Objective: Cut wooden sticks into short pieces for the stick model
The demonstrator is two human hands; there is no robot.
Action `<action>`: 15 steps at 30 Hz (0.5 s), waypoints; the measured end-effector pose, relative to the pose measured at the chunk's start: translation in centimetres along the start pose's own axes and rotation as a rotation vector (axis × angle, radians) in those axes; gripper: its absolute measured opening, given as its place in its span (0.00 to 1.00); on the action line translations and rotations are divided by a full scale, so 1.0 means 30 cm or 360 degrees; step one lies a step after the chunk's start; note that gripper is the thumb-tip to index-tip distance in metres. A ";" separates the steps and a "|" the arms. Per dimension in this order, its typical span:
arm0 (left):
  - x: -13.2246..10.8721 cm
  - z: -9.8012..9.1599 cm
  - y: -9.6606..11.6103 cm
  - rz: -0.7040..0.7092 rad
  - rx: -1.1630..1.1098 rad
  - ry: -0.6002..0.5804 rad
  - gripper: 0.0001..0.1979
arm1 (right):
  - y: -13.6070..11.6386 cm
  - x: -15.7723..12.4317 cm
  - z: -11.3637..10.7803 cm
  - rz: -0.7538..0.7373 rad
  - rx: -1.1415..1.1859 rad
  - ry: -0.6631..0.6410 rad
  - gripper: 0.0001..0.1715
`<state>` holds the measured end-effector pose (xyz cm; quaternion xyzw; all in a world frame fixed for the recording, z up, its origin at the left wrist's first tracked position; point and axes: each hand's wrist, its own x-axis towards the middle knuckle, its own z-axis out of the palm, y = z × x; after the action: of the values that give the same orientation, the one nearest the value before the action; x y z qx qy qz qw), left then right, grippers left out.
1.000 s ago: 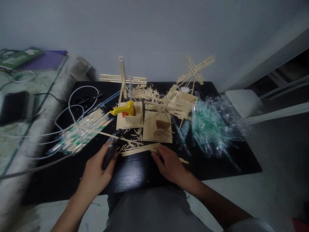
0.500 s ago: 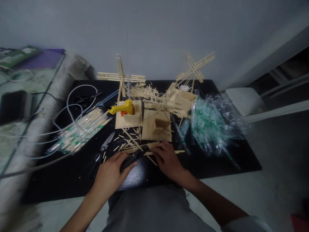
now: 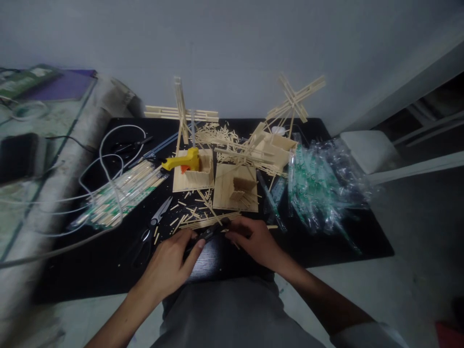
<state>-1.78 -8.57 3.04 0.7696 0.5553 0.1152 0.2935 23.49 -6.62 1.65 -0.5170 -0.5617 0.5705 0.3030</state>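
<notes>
My left hand (image 3: 168,263) is closed around a dark hand tool that looks like pliers (image 3: 210,233), its head pointing right. My right hand (image 3: 255,241) has its fingers bent together at the tool's head, on a thin wooden stick (image 3: 210,207) that slants down from upper left past the tool. The fingertips partly hide the stick's lower end. Just beyond both hands lies a bundle of long sticks (image 3: 206,221). Short cut pieces (image 3: 181,217) are scattered beyond my left hand. Behind them stand a wooden base with a small box (image 3: 224,193) and a yellow glue gun (image 3: 183,162) on another base.
Scissors (image 3: 157,215) lie left of my left hand. Packed sticks (image 3: 123,198) and a white cable (image 3: 103,169) lie farther left. Crumpled green and clear plastic wrappers (image 3: 315,183) cover the right side. Stick windmill-like models (image 3: 181,113) rise at the back of the black table (image 3: 94,273).
The slanted stick has shifted right and become steeper. The tool's head has moved slightly right with my left hand. My right hand has moved slightly right and down.
</notes>
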 end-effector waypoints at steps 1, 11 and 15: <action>-0.001 0.002 -0.003 0.0016 -0.0018 0.0009 0.18 | 0.001 0.002 -0.001 -0.0011 -0.0029 0.0000 0.05; -0.012 0.032 -0.025 0.0024 0.0241 -0.0025 0.21 | -0.009 -0.004 0.011 -0.0022 0.0080 0.0011 0.04; -0.010 0.037 -0.012 -0.0107 0.0226 -0.0096 0.24 | 0.005 -0.004 0.016 0.0012 0.0168 0.0014 0.05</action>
<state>-1.62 -9.14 1.98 0.7725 0.5784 0.0425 0.2584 23.12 -6.93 1.45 -0.5049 -0.5275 0.5982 0.3302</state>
